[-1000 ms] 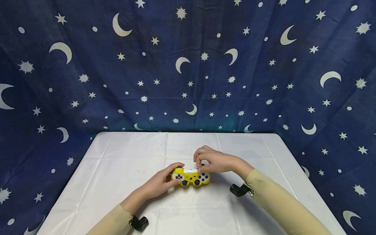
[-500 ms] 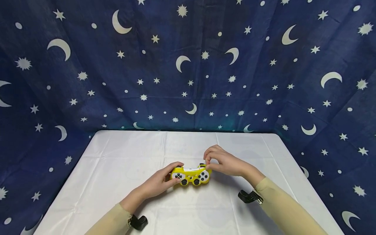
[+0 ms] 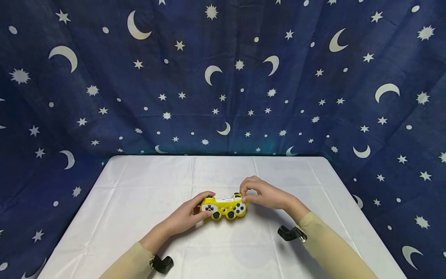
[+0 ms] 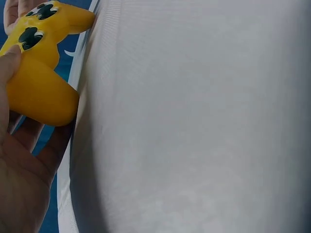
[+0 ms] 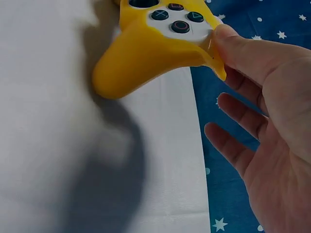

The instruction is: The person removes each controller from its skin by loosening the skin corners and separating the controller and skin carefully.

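A white game controller in a yellow silicone cover (image 3: 223, 209) sits low over the white table, its buttons and sticks facing up. My left hand (image 3: 188, 212) grips its left end, thumb on top and fingers round behind and below. At the far right corner, my right hand (image 3: 263, 193) pinches the cover's edge between thumb and fingers. In the right wrist view, that yellow edge (image 5: 218, 68) is drawn out in a flap by the thumb (image 5: 233, 46), beside white casing. White casing also shows along the top middle of the controller in the head view.
A white cloth covers the table (image 3: 223, 248). Behind and beside it hangs a dark blue curtain (image 3: 188, 77) with moons and stars. Black wrist devices (image 3: 163, 264) hang under both forearms.
My right hand has moved from the controller's top middle to its right corner, where it pinches the cover. Yellow cover there has shifted, baring more white. My left hand keeps its grip.
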`<state>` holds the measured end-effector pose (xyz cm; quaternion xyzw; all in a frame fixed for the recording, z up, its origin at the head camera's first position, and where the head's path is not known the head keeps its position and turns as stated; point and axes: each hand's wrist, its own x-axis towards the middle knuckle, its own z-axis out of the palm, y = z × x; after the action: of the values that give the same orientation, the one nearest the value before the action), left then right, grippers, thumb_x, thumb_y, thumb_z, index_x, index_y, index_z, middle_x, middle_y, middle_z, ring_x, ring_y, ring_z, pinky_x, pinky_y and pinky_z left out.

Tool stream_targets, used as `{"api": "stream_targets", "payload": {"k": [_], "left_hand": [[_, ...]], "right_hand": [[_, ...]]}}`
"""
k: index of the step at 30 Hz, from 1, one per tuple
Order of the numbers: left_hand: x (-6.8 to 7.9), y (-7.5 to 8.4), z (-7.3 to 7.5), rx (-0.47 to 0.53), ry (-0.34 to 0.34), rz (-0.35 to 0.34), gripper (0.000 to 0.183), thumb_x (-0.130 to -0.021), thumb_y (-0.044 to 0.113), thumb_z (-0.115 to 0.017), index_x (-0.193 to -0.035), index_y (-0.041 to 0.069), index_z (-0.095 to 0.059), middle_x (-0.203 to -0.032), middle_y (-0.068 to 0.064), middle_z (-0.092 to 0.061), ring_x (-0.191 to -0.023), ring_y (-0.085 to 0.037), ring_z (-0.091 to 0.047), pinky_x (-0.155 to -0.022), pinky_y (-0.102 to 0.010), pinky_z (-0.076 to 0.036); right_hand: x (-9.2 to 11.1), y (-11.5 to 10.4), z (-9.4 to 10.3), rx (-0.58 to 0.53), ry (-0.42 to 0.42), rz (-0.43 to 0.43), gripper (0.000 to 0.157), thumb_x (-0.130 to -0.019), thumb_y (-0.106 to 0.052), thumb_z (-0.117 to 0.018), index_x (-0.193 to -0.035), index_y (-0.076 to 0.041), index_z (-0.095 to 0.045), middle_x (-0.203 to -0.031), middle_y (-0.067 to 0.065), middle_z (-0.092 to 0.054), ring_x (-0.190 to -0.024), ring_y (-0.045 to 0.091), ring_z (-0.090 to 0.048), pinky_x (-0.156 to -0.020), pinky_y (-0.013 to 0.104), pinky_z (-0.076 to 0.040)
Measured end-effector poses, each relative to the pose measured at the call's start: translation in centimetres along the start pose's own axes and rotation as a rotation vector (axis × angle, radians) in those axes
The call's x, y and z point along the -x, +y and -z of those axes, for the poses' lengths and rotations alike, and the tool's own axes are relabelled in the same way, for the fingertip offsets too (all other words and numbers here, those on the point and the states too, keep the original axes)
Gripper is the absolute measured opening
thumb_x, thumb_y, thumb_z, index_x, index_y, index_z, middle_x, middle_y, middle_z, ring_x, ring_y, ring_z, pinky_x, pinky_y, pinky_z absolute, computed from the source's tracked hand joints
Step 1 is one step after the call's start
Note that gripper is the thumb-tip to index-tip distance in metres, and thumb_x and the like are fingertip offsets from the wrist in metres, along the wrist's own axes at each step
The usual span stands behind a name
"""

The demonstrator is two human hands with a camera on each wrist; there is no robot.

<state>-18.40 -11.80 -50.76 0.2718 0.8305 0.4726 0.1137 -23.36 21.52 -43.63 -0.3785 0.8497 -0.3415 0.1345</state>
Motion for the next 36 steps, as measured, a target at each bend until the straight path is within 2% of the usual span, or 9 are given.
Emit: {"api": "stream_targets", "payload": {"k": [9, 16, 19, 24, 29, 32, 36], "left_hand": [[-0.2, 0.0, -0.1, 0.021, 0.004, -0.004, 0.060, -0.100, 0.045, -0.065, -0.154, 0.035, -0.040, -0.113, 0.009, -0.063, -0.091, -0.013, -0.061, -0.078, -0.031, -0.049], [0.1, 0.2, -0.2, -0.042, 0.021, -0.006, 0.062, -0.099, 0.049, -0.064, -0.154, 0.031, -0.041, -0.096, 0.007, -0.061, -0.074, -0.012, -0.054, -0.063, -0.029, -0.046], [0.1, 0.1, -0.3, -0.039, 0.023, -0.013, 0.062, -0.099, 0.048, -0.064, -0.154, 0.030, -0.042, -0.097, 0.008, -0.062, -0.073, -0.012, -0.054, -0.062, -0.029, -0.046], [0.2, 0.1, -0.5, -0.033, 0.016, -0.011, 0.062, -0.100, 0.048, -0.064, -0.154, 0.030, -0.042, -0.105, 0.010, -0.063, -0.076, -0.012, -0.055, -0.065, -0.029, -0.048], [0.1, 0.1, -0.5, -0.034, 0.025, -0.012, 0.061, -0.100, 0.047, -0.064, -0.154, 0.031, -0.042, -0.100, 0.008, -0.062, -0.074, -0.012, -0.055, -0.064, -0.029, -0.046], [0.1, 0.0, -0.5, -0.025, 0.025, -0.019, 0.061, -0.100, 0.046, -0.064, -0.154, 0.030, -0.042, -0.102, 0.009, -0.063, -0.075, -0.012, -0.056, -0.065, -0.029, -0.047], [0.1, -0.1, -0.5, -0.012, 0.020, -0.025, 0.061, -0.100, 0.046, -0.065, -0.154, 0.030, -0.042, -0.108, 0.010, -0.063, -0.078, -0.013, -0.057, -0.066, -0.030, -0.049]], "right_hand": [[0.9, 0.5, -0.8, 0.060, 0.080, -0.028, 0.011, -0.099, -0.031, -0.071, -0.091, -0.033, -0.062, -0.115, -0.017, -0.057, -0.118, 0.012, -0.045, -0.100, 0.045, -0.041], [0.8, -0.5, -1.5, 0.087, 0.172, -0.041, 0.017, -0.091, -0.026, -0.081, -0.084, -0.034, -0.067, -0.112, -0.017, -0.058, -0.120, 0.013, -0.045, -0.102, 0.047, -0.041], [0.9, -0.8, -1.9, 0.044, 0.213, -0.081, 0.017, -0.089, -0.025, -0.082, -0.083, -0.033, -0.068, -0.108, -0.017, -0.061, -0.116, 0.012, -0.048, -0.100, 0.047, -0.041], [0.7, -0.8, -2.5, -0.096, 0.241, -0.145, 0.011, -0.094, -0.025, -0.076, -0.085, -0.026, -0.070, -0.101, -0.009, -0.066, -0.105, 0.017, -0.054, -0.094, 0.046, -0.045], [0.5, -0.7, -2.8, -0.217, 0.231, -0.250, 0.011, -0.095, -0.029, -0.075, -0.094, -0.020, -0.068, -0.116, 0.003, -0.065, -0.115, 0.026, -0.055, -0.096, 0.048, -0.045], [0.6, -0.7, -2.7, -0.246, 0.229, -0.344, 0.016, -0.093, -0.033, -0.077, -0.102, -0.021, -0.072, -0.120, 0.001, -0.065, -0.121, 0.027, -0.054, -0.096, 0.049, -0.045], [0.9, -1.1, -2.5, -0.222, 0.249, -0.422, 0.017, -0.089, -0.036, -0.080, -0.100, -0.023, -0.079, -0.111, -0.006, -0.071, -0.115, 0.021, -0.059, -0.095, 0.046, -0.044]]}}
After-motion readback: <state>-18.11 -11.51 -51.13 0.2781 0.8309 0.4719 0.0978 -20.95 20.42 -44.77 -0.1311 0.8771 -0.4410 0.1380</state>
